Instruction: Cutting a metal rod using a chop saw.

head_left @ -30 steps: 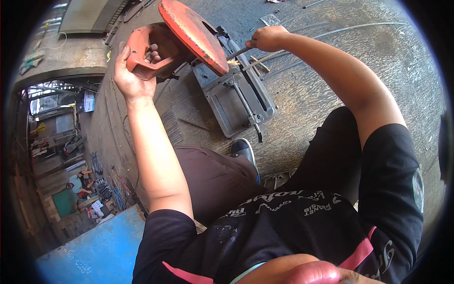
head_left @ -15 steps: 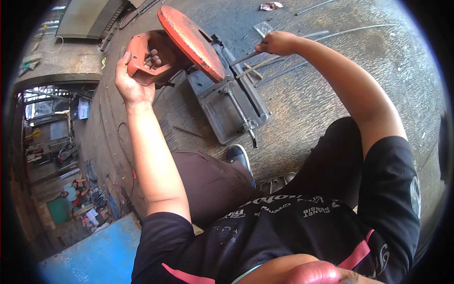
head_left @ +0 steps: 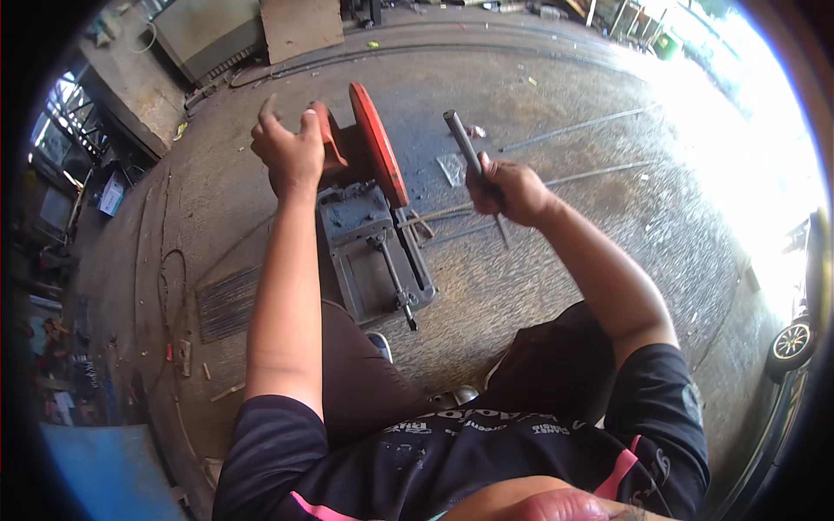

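Note:
A cut-off saw stands on the floor in front of me, with a red disc guard [head_left: 374,139], an orange-red handle [head_left: 329,130] and a dark grey base [head_left: 360,282]. My left hand [head_left: 291,149] is open beside the handle, fingers spread and bent; whether it still touches the handle I cannot tell. To the right of the guard, my right hand [head_left: 512,193] is closed around a grey metal rod [head_left: 461,137]. The rod tilts, its thick end up and clear of the saw. A clamp screw [head_left: 393,273] runs along the base. The cutting wheel is hidden behind the guard.
Long thin metal rods [head_left: 578,130] lie on the floor beyond the right hand, with a clear plastic bag [head_left: 451,170] near them. A stack of dark bars [head_left: 228,304] lies left of the saw. A blue sheet [head_left: 104,469] fills the lower left; a vehicle wheel [head_left: 791,342] shows far right.
My left hand has come off its grip on the handle and its fingers have spread. My right hand has lifted the rod up and away from the saw. The view has shifted.

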### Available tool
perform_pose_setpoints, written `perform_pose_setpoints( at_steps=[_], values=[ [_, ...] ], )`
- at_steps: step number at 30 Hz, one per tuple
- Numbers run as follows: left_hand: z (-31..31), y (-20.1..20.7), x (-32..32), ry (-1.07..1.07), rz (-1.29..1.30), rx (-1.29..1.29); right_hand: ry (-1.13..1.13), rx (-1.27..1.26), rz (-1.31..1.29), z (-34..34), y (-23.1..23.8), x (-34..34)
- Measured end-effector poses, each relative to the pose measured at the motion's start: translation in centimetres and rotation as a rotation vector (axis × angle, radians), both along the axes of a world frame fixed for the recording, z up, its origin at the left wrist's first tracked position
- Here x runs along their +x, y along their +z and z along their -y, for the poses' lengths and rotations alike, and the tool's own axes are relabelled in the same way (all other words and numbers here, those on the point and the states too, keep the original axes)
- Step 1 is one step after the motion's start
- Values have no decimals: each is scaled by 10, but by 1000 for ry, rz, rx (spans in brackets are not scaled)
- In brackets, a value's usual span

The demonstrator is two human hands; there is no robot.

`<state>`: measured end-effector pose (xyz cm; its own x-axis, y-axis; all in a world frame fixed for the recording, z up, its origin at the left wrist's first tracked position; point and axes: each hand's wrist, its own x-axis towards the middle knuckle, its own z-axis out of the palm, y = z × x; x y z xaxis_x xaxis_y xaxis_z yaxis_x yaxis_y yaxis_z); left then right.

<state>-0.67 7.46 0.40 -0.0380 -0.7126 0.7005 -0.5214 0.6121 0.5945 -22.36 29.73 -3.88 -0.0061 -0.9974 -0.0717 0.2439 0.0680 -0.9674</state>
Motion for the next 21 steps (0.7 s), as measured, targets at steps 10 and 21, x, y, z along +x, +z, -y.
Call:
perform_pose_setpoints(
  at_steps=[10,21],
  values=[
    [-107,69,30,-1331,-66,393,22,-130,345,-12,61,114],
    [-128,77,35,-1610,-240,477,128,-100,584,-25,72,144]
  ],
)
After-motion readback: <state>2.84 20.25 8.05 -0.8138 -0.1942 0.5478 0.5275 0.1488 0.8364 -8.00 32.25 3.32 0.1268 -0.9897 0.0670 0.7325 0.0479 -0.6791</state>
